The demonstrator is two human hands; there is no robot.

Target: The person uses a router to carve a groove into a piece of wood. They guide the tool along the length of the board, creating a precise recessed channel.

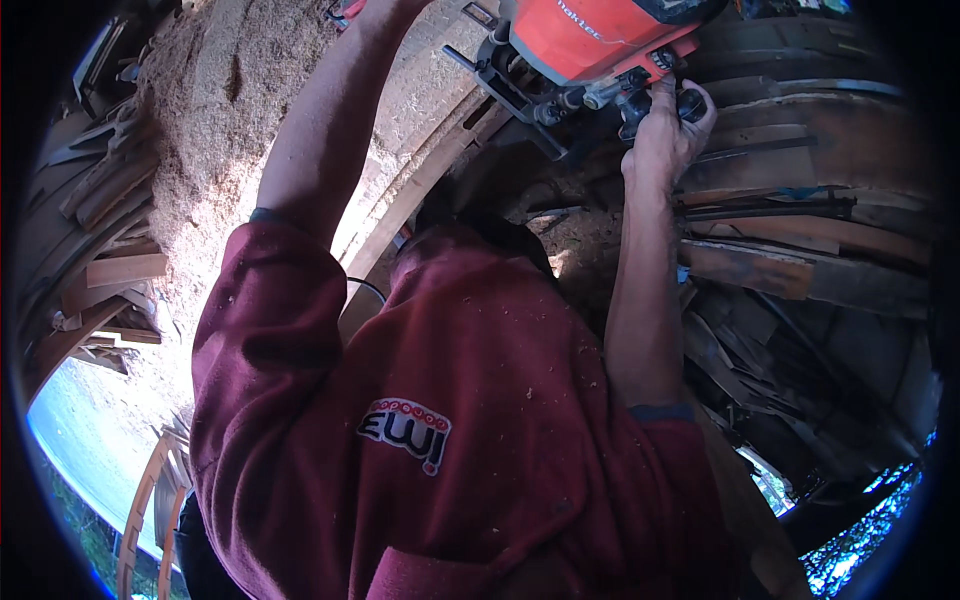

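Observation:
A red power router (pixel 585 40) with a black top and a metal base is at the upper right. My right hand (pixel 665 140) is closed round its black side knob, with a finger up against the red housing. A metal bar guide (pixel 505 95) sticks out from the router's left side, beside the edge of a long pale board (pixel 400 205). My left arm reaches up to the top edge, where only the base of my left hand (pixel 408 4) shows. Its fingers are cut off by the frame. A small red object (pixel 350 10) lies close by that wrist; its kind is unclear.
Sawdust (pixel 215 90) thickly covers the surface at the upper left. Stacked wooden planks (pixel 760 165) fill the right side, with loose offcuts (pixel 735 360) below them. More wood scraps (pixel 125 270) lie at the left. A curved wooden piece (pixel 140 515) stands at the lower left.

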